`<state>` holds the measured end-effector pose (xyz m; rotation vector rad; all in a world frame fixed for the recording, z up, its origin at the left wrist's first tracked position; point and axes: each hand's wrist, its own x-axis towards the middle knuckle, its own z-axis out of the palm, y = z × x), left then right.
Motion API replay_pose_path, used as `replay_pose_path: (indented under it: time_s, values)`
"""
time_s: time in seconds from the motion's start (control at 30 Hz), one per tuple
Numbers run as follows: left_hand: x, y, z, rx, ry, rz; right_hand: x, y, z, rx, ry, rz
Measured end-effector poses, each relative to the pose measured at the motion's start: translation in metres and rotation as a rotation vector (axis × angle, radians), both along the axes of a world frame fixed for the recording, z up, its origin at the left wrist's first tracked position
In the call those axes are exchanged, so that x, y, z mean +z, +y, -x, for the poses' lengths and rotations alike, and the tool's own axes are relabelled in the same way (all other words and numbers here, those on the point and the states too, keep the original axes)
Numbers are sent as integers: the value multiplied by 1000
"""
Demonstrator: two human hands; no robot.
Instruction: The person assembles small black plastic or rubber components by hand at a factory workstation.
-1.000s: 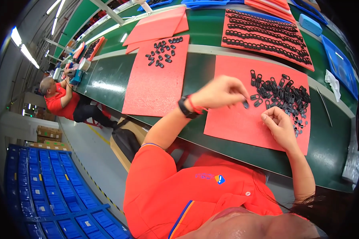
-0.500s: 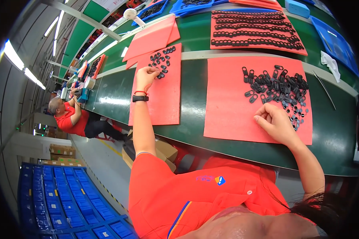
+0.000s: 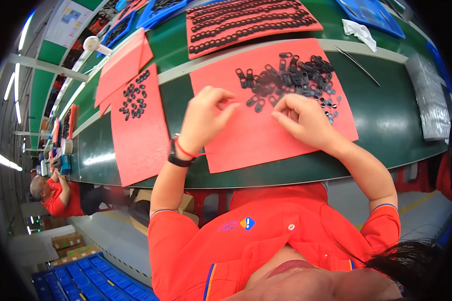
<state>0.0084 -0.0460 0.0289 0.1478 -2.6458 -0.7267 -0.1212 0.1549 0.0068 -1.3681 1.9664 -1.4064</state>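
Observation:
My left hand hovers over the left part of a pink foam mat, thumb and forefinger apart with nothing visible between them. Over the same mat, my right hand has its fingers curled in toward the thumb. Whatever its fingertips may hold is hidden. Just beyond it lies a heap of black oval plastic pieces with holes. Small round grey discs are scattered beside that heap. On a narrower pink mat to the left, several short black pieces sit in loose rows.
Long rows of black pieces cover a pink sheet at the back. Tweezers, a white cloth and a stack of clear plastic trays are at the right. A small white fan stands far left. Another person sits farther along the bench.
My left hand has left the short black pieces on the narrow mat and moved right to the larger mat. My right hand stays near the heap. The whole view has shifted rightward.

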Motion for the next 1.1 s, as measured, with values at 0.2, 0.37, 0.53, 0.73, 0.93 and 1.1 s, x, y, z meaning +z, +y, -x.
replay_pose_path:
  time_s: [0.2,0.37,0.53,0.73,0.93,1.1]
  values:
    - [-24,23,24,49,-7,-81,8,8,29,-102,376,47]
    - [-33,17,21,78,0,-211,29,24,47,62,187,-225]
    - [-23,27,15,94,-54,-730,39,32,50,338,179,-586]
    - [-17,49,10,-74,-218,-1049,32,32,49,389,347,-576]
    - [-19,56,12,-66,-326,-1127,32,33,43,367,377,-341]
    - [-24,55,8,-108,-323,-1081,25,18,33,291,44,-67]
